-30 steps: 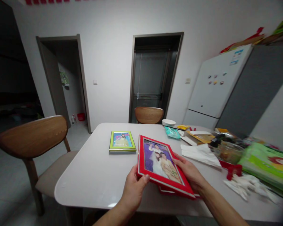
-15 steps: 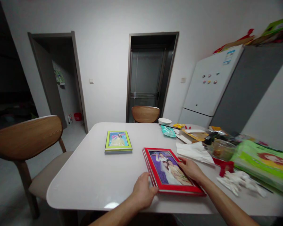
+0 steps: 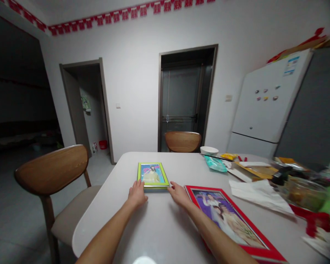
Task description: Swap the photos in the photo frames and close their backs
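Observation:
A green-edged picture frame [image 3: 153,187] lies flat on the table, with a picture of a figure in a pale dress on a blue ground. My left hand [image 3: 137,193] is at its near left corner, fingertips over the edge and thumb apart from it. At the near right corner, my right hand [image 3: 178,192] reaches with its fingers stretched out, fingertips at the frame's side. Both hands look open; firm contact is hard to judge. A larger red picture frame [image 3: 206,189] with a wedding photo lies to the right, partly covered by my right forearm.
On the table's [image 3: 112,205] right side are a white bowl [image 3: 209,150], a teal packet [image 3: 215,164], white paper [image 3: 260,194], a clear container [image 3: 305,192] and red ribbon [image 3: 317,224]. A wooden chair [image 3: 55,168] stands at left, another chair [image 3: 183,142] behind.
Both hands have left the red picture frame and moved left and forward to the green one. The camera view has tilted up and turned left.

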Motion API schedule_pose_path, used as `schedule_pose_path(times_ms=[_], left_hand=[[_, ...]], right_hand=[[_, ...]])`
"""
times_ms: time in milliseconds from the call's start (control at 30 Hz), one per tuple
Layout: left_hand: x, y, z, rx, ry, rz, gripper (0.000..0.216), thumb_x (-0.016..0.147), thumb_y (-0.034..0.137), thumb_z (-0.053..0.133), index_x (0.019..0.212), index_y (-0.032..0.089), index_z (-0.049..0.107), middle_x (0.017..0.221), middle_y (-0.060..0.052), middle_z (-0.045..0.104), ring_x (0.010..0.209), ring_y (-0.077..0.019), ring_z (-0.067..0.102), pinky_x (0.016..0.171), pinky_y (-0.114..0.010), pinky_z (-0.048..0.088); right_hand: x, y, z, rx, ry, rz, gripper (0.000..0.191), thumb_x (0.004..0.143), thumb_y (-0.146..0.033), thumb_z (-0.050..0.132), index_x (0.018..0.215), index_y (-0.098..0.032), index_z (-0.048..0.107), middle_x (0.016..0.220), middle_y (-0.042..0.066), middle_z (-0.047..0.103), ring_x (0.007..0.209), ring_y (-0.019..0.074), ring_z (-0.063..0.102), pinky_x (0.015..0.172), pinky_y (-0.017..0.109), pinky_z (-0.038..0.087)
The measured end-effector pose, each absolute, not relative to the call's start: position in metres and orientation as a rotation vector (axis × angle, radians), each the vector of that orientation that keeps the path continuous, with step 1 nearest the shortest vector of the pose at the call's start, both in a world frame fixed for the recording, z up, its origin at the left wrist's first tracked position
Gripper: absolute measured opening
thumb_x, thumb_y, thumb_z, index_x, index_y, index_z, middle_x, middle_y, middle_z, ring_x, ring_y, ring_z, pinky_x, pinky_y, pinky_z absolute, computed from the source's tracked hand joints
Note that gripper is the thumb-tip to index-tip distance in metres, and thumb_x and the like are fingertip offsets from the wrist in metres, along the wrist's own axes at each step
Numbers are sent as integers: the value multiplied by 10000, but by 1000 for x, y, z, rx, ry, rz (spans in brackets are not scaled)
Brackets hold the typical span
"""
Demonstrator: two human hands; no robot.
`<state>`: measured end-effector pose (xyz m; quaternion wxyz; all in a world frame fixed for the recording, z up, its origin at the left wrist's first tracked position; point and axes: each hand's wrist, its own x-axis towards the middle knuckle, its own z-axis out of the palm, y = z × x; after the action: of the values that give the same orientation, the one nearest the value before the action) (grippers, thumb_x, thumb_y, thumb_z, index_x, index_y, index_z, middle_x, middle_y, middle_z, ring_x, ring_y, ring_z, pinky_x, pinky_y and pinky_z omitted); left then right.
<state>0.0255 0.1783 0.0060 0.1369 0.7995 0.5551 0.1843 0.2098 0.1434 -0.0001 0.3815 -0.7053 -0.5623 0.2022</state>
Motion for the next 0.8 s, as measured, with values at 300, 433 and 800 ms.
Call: schedule_pose_path(times_ms=[300, 433, 800], left_hand=[[18, 155, 11, 2302, 1535, 582, 417, 655, 168, 528, 1066, 142, 461, 1165, -98, 475, 1126, -251, 353, 940, -341, 260], [18, 139, 18, 2163, 1421, 727, 446, 683, 257, 537, 1105, 139, 449, 1125, -113, 507, 1083, -273, 402, 921, -382, 278], [25, 62, 56, 1236, 594, 1122, 519, 776, 407, 470, 1211, 160, 331, 1125, -93, 529, 1048, -221, 476, 888, -339, 348]], right_hand=[[195, 161, -4, -1661, -975, 781, 289, 800, -317, 445, 1029, -148, 490, 1012, 54, 532, 839, 148, 535, 703, 340, 458], [185, 138, 10, -1484, -911, 814, 271, 790, -329, 382, 879, -115, 522, 764, 40, 595, 652, 132, 556, 547, 246, 455], [161, 0, 38, -1159, -1722, 56, 375, 747, -176, 438, 1120, -209, 457, 1049, 63, 564, 967, 179, 513, 808, 299, 430]])
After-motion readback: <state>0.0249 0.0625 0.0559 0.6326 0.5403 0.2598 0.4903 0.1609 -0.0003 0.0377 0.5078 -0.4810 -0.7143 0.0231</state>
